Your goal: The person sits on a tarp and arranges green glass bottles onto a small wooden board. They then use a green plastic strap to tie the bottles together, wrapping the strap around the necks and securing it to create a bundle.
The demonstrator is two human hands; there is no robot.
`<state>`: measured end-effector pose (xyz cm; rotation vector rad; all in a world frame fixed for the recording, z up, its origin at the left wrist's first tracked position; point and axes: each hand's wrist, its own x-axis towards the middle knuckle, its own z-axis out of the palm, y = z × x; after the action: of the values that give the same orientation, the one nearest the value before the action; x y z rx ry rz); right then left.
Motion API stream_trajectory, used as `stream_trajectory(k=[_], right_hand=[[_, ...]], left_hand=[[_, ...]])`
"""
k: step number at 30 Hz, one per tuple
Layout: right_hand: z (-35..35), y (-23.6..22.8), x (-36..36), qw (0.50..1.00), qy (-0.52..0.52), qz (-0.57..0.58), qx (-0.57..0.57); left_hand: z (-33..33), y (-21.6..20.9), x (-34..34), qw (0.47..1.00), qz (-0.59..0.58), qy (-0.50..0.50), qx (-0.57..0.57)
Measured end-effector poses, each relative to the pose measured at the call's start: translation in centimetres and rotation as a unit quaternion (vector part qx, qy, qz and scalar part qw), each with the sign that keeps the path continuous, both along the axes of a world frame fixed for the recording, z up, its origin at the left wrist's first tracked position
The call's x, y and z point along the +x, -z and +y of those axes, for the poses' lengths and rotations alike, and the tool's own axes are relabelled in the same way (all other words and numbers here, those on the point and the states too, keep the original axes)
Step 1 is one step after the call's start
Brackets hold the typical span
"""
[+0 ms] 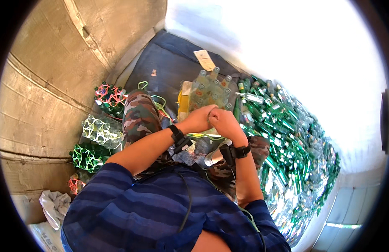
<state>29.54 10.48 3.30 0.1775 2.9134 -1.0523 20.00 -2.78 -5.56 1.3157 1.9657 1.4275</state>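
Observation:
My left hand (pixel 198 120) and my right hand (pixel 225 123) meet in front of me, fingers curled together. Whatever they may grip is hidden between them. Just beyond stands a tight cluster of clear glass bottles (pixel 210 92), upright, necks toward me. A yellow and tan block-like thing (pixel 184 100) is against the cluster's left side. Below my hands, a yellow-green strap (pixel 200 135) runs along the cluster's near side. Each wrist wears a black band with a small device.
At right, a large heap of loose green and clear bottles (pixel 282 126) leans along the white wall. Bottle bundles tied with white twine (pixel 102 129) and red twine (pixel 109 95) line the left wall. A paper card (pixel 204 60) lies on the dark mat (pixel 169 56).

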Motion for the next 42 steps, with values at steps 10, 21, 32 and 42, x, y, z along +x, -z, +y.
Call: stream_trajectory(k=[10, 21, 32, 42], right_hand=[[0.8, 3.0, -2.4, 0.977, 0.119, 0.171, 0.052], [1.2, 2.8, -0.2, 0.967, 0.233, 0.087, 0.049], [2.4, 4.2, 2.8, 0.993, 0.109, 0.025, 0.045], [2.5, 5.0, 3.5, 0.998, 0.016, 0.006, 0.059]], left_hand=[[0.6, -0.9, 0.5, 0.98, -0.163, -0.082, -0.079], [1.0, -0.9, 1.3, 0.993, 0.0, -0.117, -0.005], [0.4, -0.1, 0.8, 0.99, 0.112, -0.079, 0.034], [-0.5, -1.5, 2.4, 0.951, 0.295, -0.086, -0.026]])
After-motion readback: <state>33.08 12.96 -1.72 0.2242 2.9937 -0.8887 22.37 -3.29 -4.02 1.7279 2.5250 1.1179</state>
